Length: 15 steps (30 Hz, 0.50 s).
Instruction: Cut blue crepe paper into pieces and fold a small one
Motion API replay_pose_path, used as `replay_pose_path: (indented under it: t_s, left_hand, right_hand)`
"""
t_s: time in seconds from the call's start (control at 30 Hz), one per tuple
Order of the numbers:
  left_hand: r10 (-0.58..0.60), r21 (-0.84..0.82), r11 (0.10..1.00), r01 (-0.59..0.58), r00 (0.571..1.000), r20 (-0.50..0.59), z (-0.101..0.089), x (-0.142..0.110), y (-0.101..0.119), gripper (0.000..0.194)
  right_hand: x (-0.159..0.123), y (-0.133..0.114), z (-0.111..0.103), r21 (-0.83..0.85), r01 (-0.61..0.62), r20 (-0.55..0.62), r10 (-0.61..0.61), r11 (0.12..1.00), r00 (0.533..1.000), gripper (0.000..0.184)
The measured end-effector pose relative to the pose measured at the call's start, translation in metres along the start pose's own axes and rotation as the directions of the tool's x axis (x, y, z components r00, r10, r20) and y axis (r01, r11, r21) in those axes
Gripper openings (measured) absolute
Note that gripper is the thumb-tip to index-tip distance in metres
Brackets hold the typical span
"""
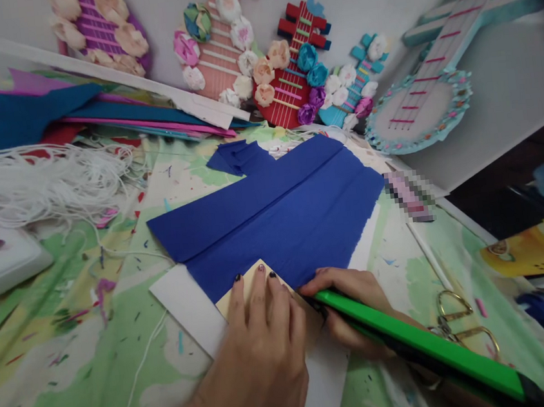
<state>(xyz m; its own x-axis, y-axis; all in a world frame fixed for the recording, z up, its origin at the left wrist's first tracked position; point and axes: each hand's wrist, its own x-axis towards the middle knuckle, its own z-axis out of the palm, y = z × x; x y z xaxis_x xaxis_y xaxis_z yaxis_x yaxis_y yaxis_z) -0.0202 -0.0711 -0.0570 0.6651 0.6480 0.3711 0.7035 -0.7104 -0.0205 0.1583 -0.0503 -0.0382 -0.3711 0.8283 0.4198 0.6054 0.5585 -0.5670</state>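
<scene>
My left hand (266,333) lies with its fingers stretched out, pressing down on a cream card (248,278). My right hand (354,295) is closed around a long green and black utility knife (422,336), its front end at the card's right edge and its blade not clear to see. Under the card lies a sheet of deep blue crepe paper (273,216) with fold lines. White paper (185,303) shows beneath the blue sheet and beside my left hand.
A smaller folded blue piece (241,158) lies behind. Tangled white cord (41,182) and a white box (3,257) are left, gold-handled scissors (459,323) right. Decorated paper guitars (288,79) lean along the back wall. Paper scraps dot the green patterned cloth (100,377).
</scene>
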Motion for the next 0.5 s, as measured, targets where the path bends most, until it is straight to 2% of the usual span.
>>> replay_pose_path:
  t_s: [0.5]
  left_hand:
    - [0.012,-0.049,0.999,-0.011,1.0,0.027,-0.0024,0.0,-0.0005,0.06]
  right_hand:
    - [-0.0053,0.0054,-0.0017,0.071,-0.009,0.049,0.006,0.997,0.999,0.039]
